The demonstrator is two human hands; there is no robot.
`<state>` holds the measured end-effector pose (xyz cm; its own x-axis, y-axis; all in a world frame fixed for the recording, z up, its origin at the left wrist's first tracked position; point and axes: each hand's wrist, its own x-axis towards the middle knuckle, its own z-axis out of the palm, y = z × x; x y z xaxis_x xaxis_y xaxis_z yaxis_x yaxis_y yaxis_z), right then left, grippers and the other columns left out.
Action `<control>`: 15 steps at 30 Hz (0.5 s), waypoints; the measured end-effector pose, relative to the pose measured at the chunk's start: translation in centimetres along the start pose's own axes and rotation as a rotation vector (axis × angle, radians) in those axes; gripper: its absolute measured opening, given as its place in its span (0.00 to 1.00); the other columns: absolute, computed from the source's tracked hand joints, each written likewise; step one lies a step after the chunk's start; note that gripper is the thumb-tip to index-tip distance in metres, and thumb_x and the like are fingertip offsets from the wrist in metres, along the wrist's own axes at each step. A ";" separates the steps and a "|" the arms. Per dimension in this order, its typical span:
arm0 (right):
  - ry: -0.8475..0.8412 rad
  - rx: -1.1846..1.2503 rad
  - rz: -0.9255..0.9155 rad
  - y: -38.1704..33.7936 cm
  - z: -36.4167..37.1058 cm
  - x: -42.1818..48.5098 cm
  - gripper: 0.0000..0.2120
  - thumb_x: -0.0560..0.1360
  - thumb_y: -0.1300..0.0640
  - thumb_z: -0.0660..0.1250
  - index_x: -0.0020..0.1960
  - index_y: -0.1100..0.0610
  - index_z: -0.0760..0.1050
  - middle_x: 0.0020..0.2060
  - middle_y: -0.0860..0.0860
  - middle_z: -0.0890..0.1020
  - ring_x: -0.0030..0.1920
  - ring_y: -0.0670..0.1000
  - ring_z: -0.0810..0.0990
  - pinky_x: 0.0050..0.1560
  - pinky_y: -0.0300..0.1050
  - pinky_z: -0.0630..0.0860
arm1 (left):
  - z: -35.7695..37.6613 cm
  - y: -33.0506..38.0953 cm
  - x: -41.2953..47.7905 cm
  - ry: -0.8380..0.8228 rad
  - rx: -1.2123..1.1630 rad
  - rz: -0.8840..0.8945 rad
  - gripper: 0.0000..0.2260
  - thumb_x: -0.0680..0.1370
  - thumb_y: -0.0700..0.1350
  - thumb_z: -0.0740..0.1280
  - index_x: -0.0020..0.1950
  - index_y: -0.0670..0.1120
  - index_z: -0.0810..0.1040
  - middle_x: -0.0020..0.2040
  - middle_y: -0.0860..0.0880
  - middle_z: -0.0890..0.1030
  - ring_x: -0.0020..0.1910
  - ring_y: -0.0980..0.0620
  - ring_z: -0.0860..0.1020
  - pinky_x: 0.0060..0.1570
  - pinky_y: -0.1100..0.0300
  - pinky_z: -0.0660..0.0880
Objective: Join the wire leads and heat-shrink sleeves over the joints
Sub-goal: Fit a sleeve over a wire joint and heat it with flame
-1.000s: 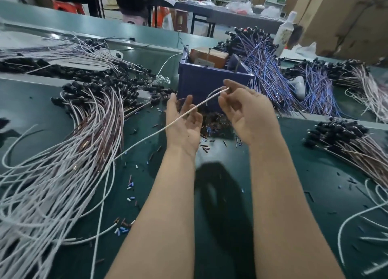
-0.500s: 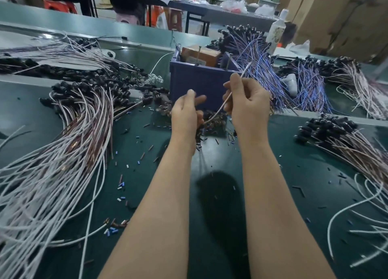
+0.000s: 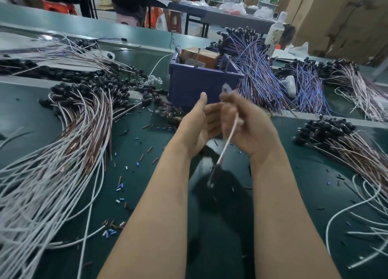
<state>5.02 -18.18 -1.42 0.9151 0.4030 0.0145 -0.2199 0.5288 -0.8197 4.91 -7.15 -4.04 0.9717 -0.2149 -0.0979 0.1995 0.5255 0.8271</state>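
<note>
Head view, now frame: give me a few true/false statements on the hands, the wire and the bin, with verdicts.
1. The right hand grips a white wire. True.
2. The blue bin stands between the person and the hands. False: it stands beyond the hands, farther from the person.
3. A brown box sits in the blue bin. True.
4. The blue and purple wire bundle lies left of the bin. False: it lies to the right of the bin; the white and brown wire bundle lies on the left.
</note>
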 end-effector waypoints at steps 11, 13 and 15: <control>0.143 -0.820 0.338 0.8 -0.5 -0.3 0.15 0.79 0.52 0.61 0.40 0.59 0.78 0.28 0.53 0.80 0.24 0.47 0.73 0.25 0.34 0.70 | -0.9 -0.2 0.8 0.249 0.018 0.257 0.11 0.83 0.42 0.57 0.46 0.46 0.78 0.36 0.52 0.73 0.32 0.58 0.71 0.27 0.66 0.70; 0.243 -0.825 0.282 0.9 -0.7 -0.1 0.16 0.78 0.47 0.63 0.42 0.58 0.79 0.30 0.52 0.80 0.25 0.46 0.72 0.26 0.34 0.69 | -1.0 -0.3 0.7 0.218 0.039 0.259 0.10 0.82 0.42 0.59 0.46 0.47 0.79 0.36 0.52 0.73 0.33 0.57 0.72 0.31 0.64 0.72; 0.391 -0.763 0.127 1.1 -0.9 0.2 0.17 0.78 0.46 0.64 0.41 0.58 0.78 0.31 0.51 0.79 0.26 0.45 0.73 0.28 0.35 0.71 | -0.9 -0.4 0.6 0.184 0.061 0.256 0.09 0.81 0.42 0.61 0.46 0.46 0.79 0.37 0.51 0.75 0.35 0.56 0.74 0.39 0.62 0.74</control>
<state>5.28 -18.19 -2.79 0.9803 0.0655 -0.1861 -0.1693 -0.2054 -0.9639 5.56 -6.72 -4.92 0.9970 0.0735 0.0242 -0.0574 0.4919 0.8687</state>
